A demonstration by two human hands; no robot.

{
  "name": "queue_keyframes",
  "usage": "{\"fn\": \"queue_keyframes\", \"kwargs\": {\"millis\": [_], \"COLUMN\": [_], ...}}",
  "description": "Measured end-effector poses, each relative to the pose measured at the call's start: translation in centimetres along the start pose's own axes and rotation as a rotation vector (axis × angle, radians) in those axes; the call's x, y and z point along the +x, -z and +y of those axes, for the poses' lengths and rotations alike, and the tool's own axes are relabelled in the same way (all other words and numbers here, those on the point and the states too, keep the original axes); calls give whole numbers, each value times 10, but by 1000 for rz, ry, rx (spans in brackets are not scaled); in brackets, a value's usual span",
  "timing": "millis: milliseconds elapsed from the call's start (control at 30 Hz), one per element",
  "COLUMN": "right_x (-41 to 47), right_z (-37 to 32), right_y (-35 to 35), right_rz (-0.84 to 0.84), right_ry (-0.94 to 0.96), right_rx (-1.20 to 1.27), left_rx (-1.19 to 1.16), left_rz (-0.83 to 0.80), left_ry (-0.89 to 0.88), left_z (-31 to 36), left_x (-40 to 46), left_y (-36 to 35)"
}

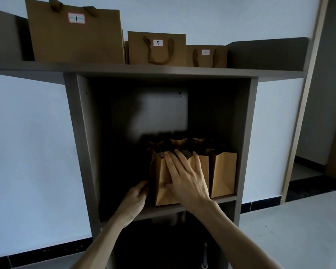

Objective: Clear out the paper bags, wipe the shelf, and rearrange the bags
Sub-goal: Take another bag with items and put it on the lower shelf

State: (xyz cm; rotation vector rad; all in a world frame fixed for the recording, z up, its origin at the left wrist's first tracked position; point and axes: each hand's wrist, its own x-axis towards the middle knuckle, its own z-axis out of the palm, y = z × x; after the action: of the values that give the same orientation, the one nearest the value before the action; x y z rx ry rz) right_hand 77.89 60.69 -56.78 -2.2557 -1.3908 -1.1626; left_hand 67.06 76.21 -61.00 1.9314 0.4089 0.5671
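Observation:
Several brown paper bags stand in a cluster at the right of a dark shelf compartment. The front left bag (162, 189) stands at the shelf board's (163, 209) front edge. My right hand (184, 175) lies flat on that bag's front face, fingers straight and spread, fingertips at its top rim. My left hand (135, 197) is at the bag's lower left side, fingers curled against its edge; their tips are hidden in shadow. Another bag (223, 173) stands at the far right. Three labelled bags stand on the top shelf: "1" (76, 35), "5" (156, 48), "7" (206, 56).
The grey shelf unit has side walls (80, 144) close on both sides of the compartment. The compartment's left half is dark. A lower compartment (163, 245) lies beneath in shadow. White walls flank the unit, and a door frame (303, 105) stands at the right.

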Motion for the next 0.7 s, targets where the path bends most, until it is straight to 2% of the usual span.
{"fn": "queue_keyframes", "kwargs": {"millis": [100,233,333,433,533,700], "right_x": [-4,-15,-24,-28,-23,-5], "right_z": [0,3,8,13,18,20], "right_y": [7,26,41,57,66,78], "right_rz": [40,142,235,275,328,417], "right_ry": [24,-52,-84,-122,-130,-107], "right_rx": [94,188,280,421,499,582], "left_rx": [56,92,-13,-231,-365,-372], "left_rz": [40,166,208,243,221,118], "left_ry": [-18,-79,-131,-199,-283,-406], "left_z": [3,2,1,5,13,47], "left_x": [-3,-8,-15,-25,-29,-31], "left_y": [-2,-5,-7,-7,-3,17]}}
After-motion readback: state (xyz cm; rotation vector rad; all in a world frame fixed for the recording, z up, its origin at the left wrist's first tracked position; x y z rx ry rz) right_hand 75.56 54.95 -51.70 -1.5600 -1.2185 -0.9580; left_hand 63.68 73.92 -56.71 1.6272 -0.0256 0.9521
